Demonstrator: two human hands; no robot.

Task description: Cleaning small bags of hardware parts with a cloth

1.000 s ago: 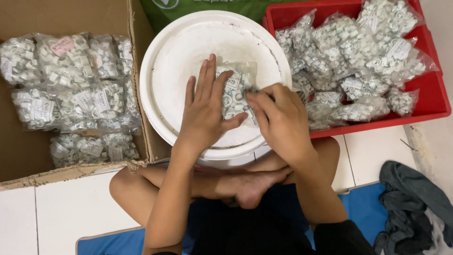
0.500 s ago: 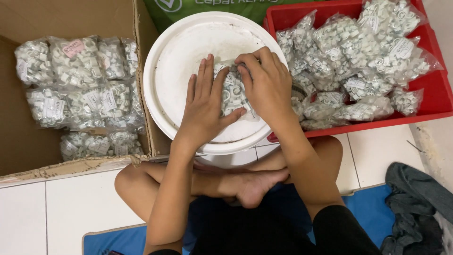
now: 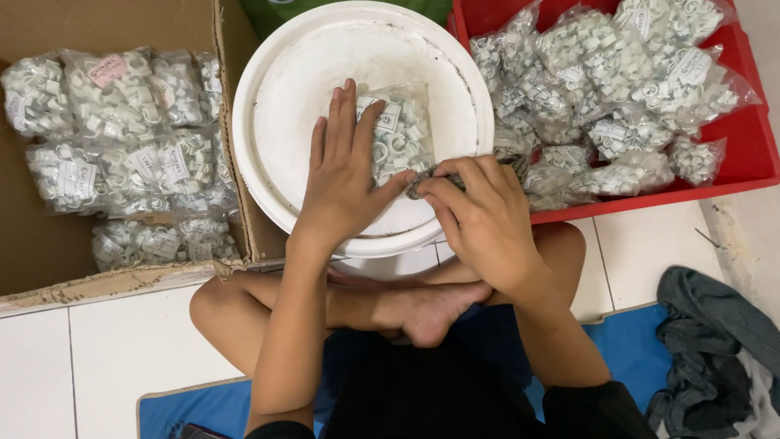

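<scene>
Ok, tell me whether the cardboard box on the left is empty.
No, the cardboard box holds many clear bags of small white clips, stacked in rows.

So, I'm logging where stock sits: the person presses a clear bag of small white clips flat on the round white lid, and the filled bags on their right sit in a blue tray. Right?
Not quite: in the head view the plastic tray is red, not blue. The rest holds.
</scene>
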